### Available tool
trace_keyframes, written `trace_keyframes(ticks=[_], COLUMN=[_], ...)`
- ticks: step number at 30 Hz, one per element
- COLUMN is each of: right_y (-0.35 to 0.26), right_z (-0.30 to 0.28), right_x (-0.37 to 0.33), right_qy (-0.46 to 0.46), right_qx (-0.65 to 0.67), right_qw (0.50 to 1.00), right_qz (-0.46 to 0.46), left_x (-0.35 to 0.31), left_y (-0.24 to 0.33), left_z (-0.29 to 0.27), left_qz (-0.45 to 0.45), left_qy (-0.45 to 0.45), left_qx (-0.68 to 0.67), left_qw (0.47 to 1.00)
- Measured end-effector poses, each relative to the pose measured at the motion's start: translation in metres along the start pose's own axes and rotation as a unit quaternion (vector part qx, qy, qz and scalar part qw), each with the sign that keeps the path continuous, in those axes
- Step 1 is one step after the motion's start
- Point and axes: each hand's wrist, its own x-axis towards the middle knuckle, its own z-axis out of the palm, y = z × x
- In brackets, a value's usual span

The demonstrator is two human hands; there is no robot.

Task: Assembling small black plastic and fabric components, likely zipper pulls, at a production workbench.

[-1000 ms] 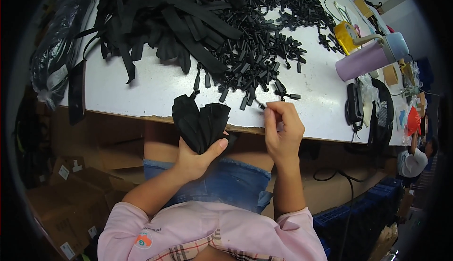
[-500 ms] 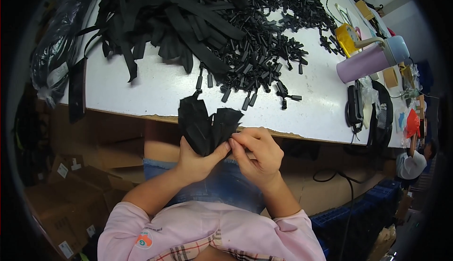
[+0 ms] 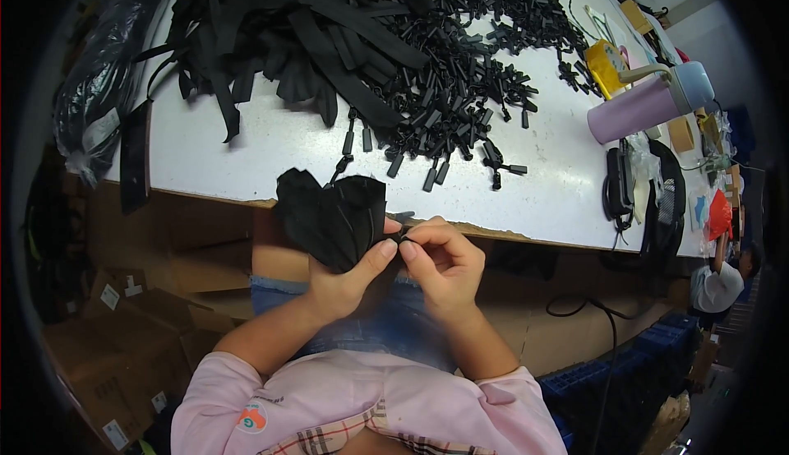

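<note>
My left hand is closed round a folded bundle of black zipper tape, whose loose ends fan out toward the table. Thumb and fingers of my right hand pinch a small dark piece against the tape's end, right at my left thumb; it looks like a zipper slider, partly hidden by the fingertips. A dark grey tab sticks out just beyond them. Both hands are above my lap, at the near edge of the table. Farther off lies a big heap of black zipper sliders with pull tabs.
A tangled pile of black tape strips covers the back left of the white table. At right stand a purple bottle and a yellow tape roll. A plastic-wrapped black bundle lies far left; cardboard boxes are below.
The bundle of tape has swung to the left and opened out with my left hand. My right fingers have shifted slightly left, and a grey tab now shows beyond them.
</note>
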Motion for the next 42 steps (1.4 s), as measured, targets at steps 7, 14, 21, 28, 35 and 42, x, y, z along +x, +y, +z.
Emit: trace_keyframes(ticks=[7, 14, 21, 28, 35, 42], right_y=[-0.005, -0.003, 0.003, 0.005, -0.001, -0.005], right_z=[-0.016, -0.006, 0.001, -0.012, -0.009, -0.004], right_x=[0.008, 0.003, -0.004, 0.001, -0.002, 0.006], right_qy=[-0.108, -0.035, 0.016, -0.091, -0.102, -0.055], right_qx=[0.261, 0.128, -0.172, 0.028, 0.133, -0.035], right_qw=[0.933, 0.984, 0.979, 0.995, 0.978, 0.998], right_qz=[0.224, 0.115, -0.109, 0.038, 0.124, -0.005], left_x=[0.003, 0.003, -0.001, 0.000, 0.001, 0.005], left_y=[0.008, 0.006, 0.004, 0.008, 0.011, 0.007], left_z=[-0.005, -0.001, 0.008, 0.006, -0.009, -0.010], left_qz=[-0.067, -0.054, -0.040, 0.003, -0.024, -0.065], left_qy=[-0.056, -0.064, -0.008, -0.021, -0.080, -0.054], left_qx=[0.012, 0.009, 0.019, 0.088, 0.151, 0.056], left_qw=[0.996, 0.996, 0.999, 0.996, 0.985, 0.995])
